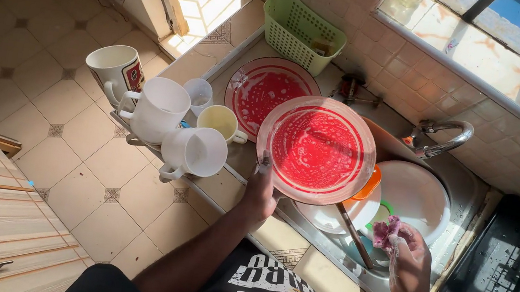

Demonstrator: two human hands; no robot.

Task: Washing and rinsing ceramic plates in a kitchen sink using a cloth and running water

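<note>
Sunlit tiled kitchen counter with a steel sink (pixel 463 195) under a window, dishes mid-wash.

Left hand (pixel 260 190) grips the lower rim of a round, clear glass plate with a red centre (pixel 317 149), fingers curled against its edge and thumb on the face, holding it tilted above the sink's left side. Right hand (pixel 409 255), soapy, has its fingers closed around a pink scrubbing cloth (pixel 388 230) over the basin, near a white plate (pixel 412 194) and an orange-rimmed dish (pixel 370 185). A second red-centred plate (pixel 256 88) lies on the drainboard beside white ceramic mugs (pixel 160 110); a green plastic basket (pixel 300 31) sits behind, against the wall. A curved tap (pixel 441 132) arches over the sink.
</note>
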